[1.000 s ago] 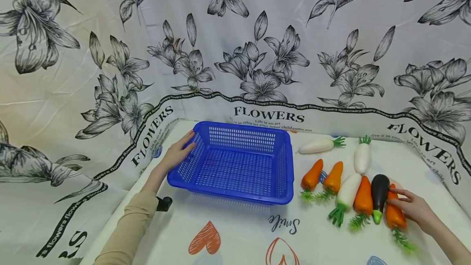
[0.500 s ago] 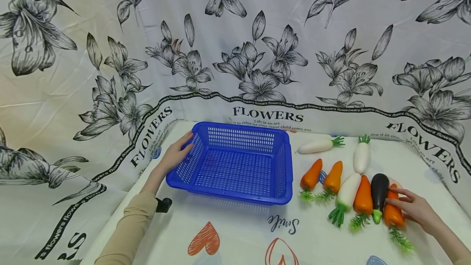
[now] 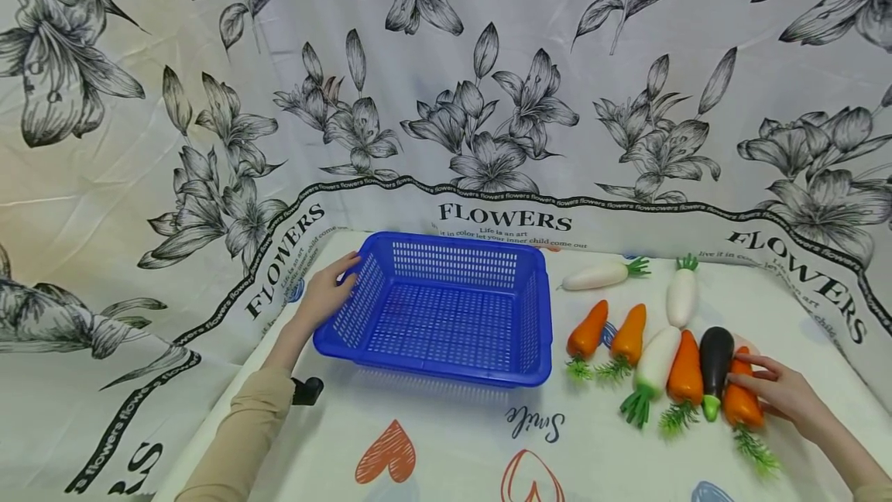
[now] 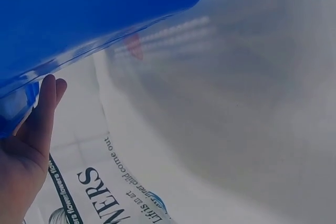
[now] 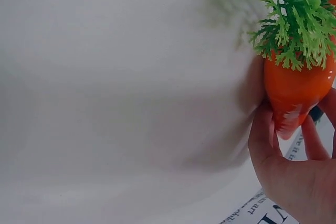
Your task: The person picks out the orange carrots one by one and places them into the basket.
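Observation:
In the head view my left hand (image 3: 327,297) holds the left rim of a blue perforated plastic basket (image 3: 446,382), with nothing lying inside it. The left wrist view shows the fingers (image 4: 46,103) against the basket's rim. Over on the right, my right hand (image 3: 783,393) pinches the rightmost toy carrot (image 3: 744,407) between thumb and fingers. Its leafy green top (image 5: 296,22) points away from the palm in the right wrist view. Just left of this carrot lies a dark toy eggplant (image 3: 715,359), green end toward me.
More toy carrots (image 3: 686,374) (image 3: 629,338) (image 3: 588,331) lie between basket and eggplant. White radishes with green tops (image 3: 657,359) (image 3: 681,297) (image 3: 595,276) lie among and behind them. A flower-print curtain (image 3: 488,122) rises behind the patterned tablecloth (image 3: 453,448).
The carrot at my right hand has shifted slightly left toward the eggplant. A small gap now shows between my left thumb and fingers at the rim. The basket stays in place.

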Demonstrator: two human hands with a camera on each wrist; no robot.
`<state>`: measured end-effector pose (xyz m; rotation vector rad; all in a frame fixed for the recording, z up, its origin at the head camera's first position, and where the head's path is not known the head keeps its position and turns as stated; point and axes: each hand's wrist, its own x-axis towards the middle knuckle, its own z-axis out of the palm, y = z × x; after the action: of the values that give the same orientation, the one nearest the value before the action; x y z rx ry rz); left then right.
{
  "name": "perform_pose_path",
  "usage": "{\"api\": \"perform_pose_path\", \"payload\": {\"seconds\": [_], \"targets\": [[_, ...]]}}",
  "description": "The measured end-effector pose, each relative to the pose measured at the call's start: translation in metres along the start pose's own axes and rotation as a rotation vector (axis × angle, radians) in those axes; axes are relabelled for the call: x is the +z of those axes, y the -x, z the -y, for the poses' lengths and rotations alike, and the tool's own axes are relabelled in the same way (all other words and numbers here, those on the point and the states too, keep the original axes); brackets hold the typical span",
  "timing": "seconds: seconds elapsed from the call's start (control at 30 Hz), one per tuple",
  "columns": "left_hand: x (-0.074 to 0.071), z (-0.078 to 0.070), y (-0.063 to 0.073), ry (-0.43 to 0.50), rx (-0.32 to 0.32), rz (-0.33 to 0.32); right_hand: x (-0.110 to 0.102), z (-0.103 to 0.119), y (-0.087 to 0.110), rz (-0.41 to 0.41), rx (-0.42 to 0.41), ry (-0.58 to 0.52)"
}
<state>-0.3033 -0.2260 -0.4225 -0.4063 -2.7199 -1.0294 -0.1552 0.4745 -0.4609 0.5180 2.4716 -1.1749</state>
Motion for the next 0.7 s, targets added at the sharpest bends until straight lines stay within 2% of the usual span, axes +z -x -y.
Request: {"api": "perform_pose_path", "payload": {"seconds": [0.2,0.4,0.5,0.7], "targets": [[-0.003,0.006,-0.001,0.023,-0.012,0.0,0.001,0.001,-0.001,0.005,-0.002,0.004],[-0.005,0.014,-0.001,0.043,-0.079,0.037,0.001,0.002,0.001,0.006,0.001,0.007],[-0.007,0.018,-0.001,0.124,-0.098,0.089,0.001,0.003,0.001,0.007,0.007,0.004],[-0.011,0.028,-0.001,0.401,-0.109,0.229,0.002,0.005,0.003,0.019,0.016,0.001]]}}
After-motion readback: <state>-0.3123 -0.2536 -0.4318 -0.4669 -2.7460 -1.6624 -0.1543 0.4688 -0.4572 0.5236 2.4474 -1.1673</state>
